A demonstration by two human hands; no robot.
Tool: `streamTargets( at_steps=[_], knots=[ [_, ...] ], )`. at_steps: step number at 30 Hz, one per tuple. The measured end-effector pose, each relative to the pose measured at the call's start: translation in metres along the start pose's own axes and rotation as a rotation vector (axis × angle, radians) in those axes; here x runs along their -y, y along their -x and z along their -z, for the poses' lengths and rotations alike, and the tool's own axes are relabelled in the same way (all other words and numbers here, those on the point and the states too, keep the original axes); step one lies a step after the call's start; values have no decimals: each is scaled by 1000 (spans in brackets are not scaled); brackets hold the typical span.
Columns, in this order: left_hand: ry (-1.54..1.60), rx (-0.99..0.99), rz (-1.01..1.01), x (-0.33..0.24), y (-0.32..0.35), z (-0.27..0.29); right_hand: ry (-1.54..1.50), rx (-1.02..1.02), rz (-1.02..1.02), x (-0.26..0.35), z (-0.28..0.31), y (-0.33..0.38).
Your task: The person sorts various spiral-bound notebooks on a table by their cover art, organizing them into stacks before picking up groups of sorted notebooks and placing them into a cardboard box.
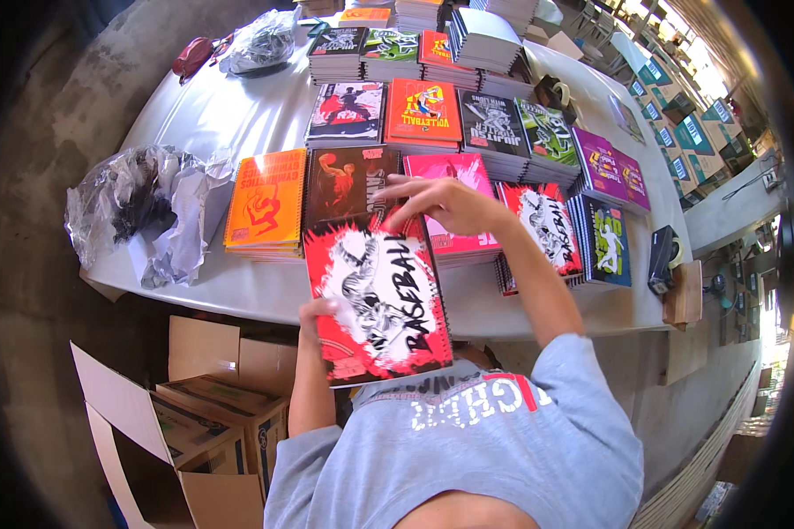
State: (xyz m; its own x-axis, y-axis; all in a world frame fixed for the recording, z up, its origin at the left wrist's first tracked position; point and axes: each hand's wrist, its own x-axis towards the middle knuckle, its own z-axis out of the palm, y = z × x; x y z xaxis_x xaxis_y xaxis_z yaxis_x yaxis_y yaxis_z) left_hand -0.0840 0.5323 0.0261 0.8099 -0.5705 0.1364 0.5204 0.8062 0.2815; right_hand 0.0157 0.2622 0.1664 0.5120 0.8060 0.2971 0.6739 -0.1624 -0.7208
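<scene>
Stained grey concrete [88,106] spreads along the left of the room; a long white table [194,110] crosses the middle, light glaring off its far left; rows of stacked spiral notebooks [263,198] cover its centre; an open carton [220,498] stands below, near left; crumpled plastic [106,198] lies on the table's left; the red-and-white notebook [362,309] is at the near edge, gripped by the left hand [316,317]; the right hand [450,207], fingers spread, is at its far edge, contact unclear.
</scene>
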Motion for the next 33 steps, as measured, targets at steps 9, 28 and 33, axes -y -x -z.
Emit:
streamTargets(
  at_steps=[9,28,33],
  knots=[
    [-187,-475,10,-3,45,-43,729,-478,-534,-11,-86,115],
    [91,24,-120,-1,72,7,-351,-133,-67,-26,-61,-59],
    [5,-337,-348,-13,124,-2,1023,-164,-282,-56,-147,-51]
  ],
)
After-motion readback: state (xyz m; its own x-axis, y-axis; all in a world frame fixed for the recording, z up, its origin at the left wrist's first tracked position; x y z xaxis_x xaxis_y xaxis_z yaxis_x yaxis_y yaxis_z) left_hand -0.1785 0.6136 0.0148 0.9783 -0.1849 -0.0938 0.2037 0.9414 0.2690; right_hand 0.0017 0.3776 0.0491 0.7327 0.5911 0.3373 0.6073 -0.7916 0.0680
